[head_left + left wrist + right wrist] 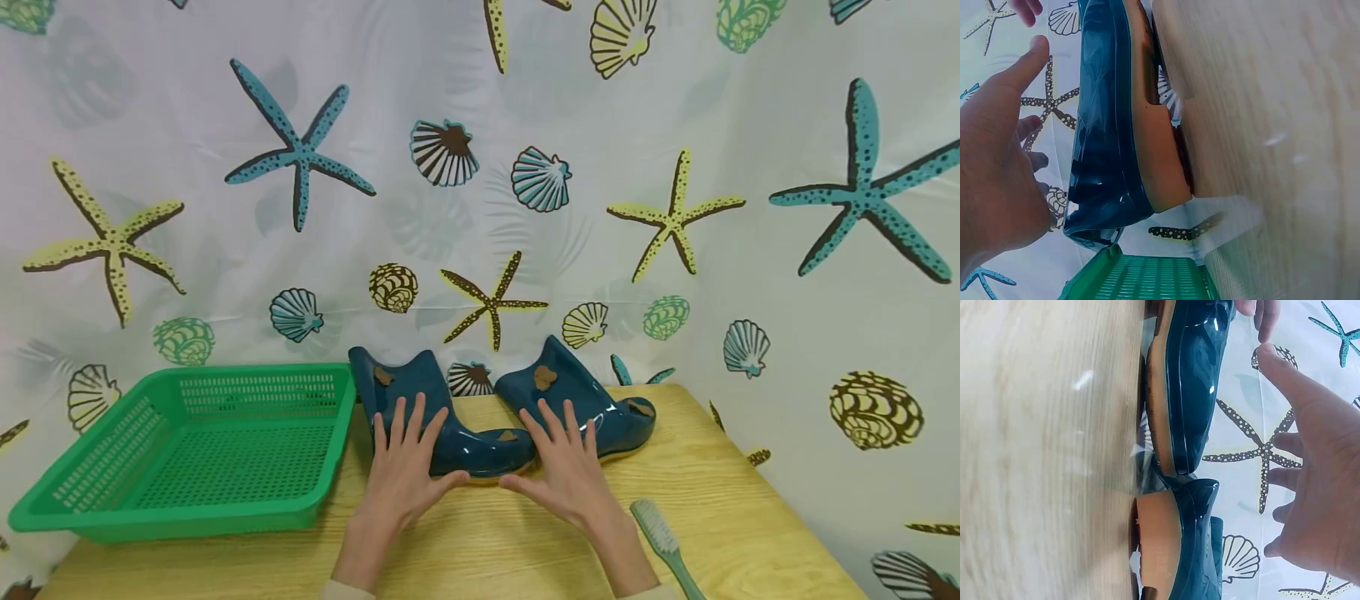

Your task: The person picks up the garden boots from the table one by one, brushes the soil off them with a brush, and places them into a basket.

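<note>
Two boots: a dark blue glossy pair stood side by side at the back of the table, smeared with brown mud patches.
Table [750, 517]: pale wood, set against a shell-and-starfish curtain [675, 125].
Basket [112, 492]: green, perforated, at the table's left end, just beside the left boot.
Left boot [450, 433]: its toe pointed right, under my left hand.
Right boot [592, 400]: its toe pointed right.
Left hand [405, 471]: fingers spread wide and straight, over the left boot, gripping nothing.
Right hand [566, 467]: fingers wide and straight, at the right boot, gripping nothing.
Brush [663, 537]: pale green, lying near my right wrist.
</note>
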`<state>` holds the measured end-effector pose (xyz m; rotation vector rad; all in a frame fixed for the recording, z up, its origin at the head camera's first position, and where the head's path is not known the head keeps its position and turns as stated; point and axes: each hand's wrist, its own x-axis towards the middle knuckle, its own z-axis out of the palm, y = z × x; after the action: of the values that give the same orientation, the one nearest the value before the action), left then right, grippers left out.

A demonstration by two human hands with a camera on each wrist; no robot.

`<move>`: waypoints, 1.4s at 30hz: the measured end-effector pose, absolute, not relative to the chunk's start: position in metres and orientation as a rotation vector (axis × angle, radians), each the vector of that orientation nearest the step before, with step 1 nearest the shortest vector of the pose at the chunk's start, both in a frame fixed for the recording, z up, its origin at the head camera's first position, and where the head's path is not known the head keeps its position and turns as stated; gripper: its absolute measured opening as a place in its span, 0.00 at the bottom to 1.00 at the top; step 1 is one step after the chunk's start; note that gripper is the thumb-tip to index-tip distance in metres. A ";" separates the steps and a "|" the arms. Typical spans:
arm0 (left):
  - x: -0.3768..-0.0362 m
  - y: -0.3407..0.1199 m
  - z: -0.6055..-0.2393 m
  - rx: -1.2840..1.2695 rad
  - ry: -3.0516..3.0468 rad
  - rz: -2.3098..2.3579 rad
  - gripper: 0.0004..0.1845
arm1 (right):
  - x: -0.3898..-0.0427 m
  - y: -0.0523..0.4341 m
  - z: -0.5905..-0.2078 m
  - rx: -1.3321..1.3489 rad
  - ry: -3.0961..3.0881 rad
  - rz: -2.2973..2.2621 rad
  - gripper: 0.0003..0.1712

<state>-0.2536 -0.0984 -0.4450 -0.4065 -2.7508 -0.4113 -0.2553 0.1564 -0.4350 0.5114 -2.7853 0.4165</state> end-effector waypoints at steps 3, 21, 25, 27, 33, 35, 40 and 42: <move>-0.252 -0.099 -0.445 -0.388 -2.746 -0.409 0.48 | -0.255 0.155 -0.436 0.513 -2.786 0.432 0.56; -0.253 -0.103 -0.429 -0.275 -2.665 -0.478 0.34 | -0.250 0.150 -0.433 0.533 -2.703 0.453 0.46; -0.253 -0.105 -0.422 -0.264 -2.693 -0.511 0.33 | -0.249 0.151 -0.432 0.544 -2.702 0.439 0.43; -0.254 -0.106 -0.420 -0.263 -2.705 -0.511 0.33 | -0.247 0.151 -0.431 0.548 -2.710 0.430 0.42; -0.257 -0.108 -0.416 -0.249 -2.704 -0.458 0.32 | -0.244 0.155 -0.428 0.555 -2.740 0.430 0.40; -0.257 -0.109 -0.414 -0.247 -2.702 -0.448 0.32 | -0.243 0.156 -0.428 0.559 -2.745 0.433 0.39; -0.259 -0.113 -0.409 -0.263 -2.699 -0.449 0.32 | -0.241 0.161 -0.428 0.572 -2.749 0.454 0.38; -0.260 -0.114 -0.408 -0.263 -2.693 -0.444 0.31 | -0.240 0.163 -0.429 0.575 -2.752 0.456 0.38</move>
<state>-0.2604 -0.1143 -0.4084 -0.2631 -2.6929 -0.4442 -0.2397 0.1630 -0.4288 0.5749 -2.7517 0.4556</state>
